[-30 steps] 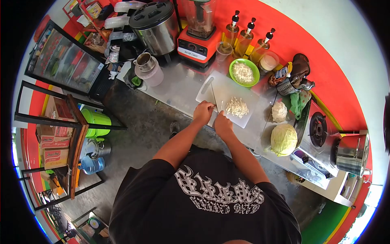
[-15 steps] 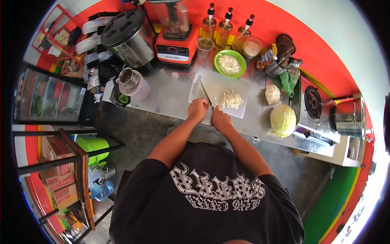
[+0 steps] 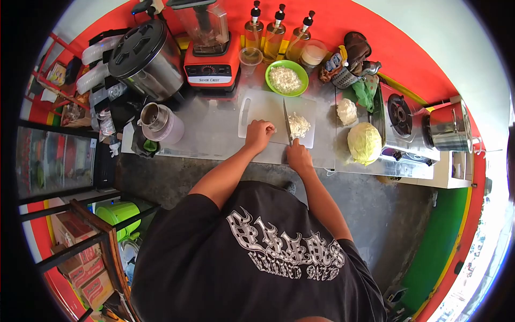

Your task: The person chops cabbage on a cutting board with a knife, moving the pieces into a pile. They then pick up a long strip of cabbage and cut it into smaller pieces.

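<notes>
My right hand [image 3: 299, 155] grips a kitchen knife [image 3: 286, 119] by its handle at the near edge of a white cutting board [image 3: 261, 107]. The blade points away from me, along the left side of a pile of finely chopped white vegetable [image 3: 299, 125]. My left hand [image 3: 259, 134] is over the board's left part, apart from the knife, its fingers curled in. A pale spot shows at its fingertips; I cannot tell what it is. Behind the board, a green bowl [image 3: 303, 79] holds more chopped white pieces.
A cabbage [image 3: 365, 144] and a peeled white vegetable [image 3: 347, 111] lie right of the board, before a gas stove [image 3: 399, 114]. Along the back stand a red blender [image 3: 211, 68], several pump bottles [image 3: 274, 37] and a large steel pot [image 3: 150, 64]. A pink-white container [image 3: 170, 129] stands left.
My left hand has come away from the knife. The knife has swung rightward to the edge of the chopped pile, in a tighter heap now. The whole view has shifted a little.
</notes>
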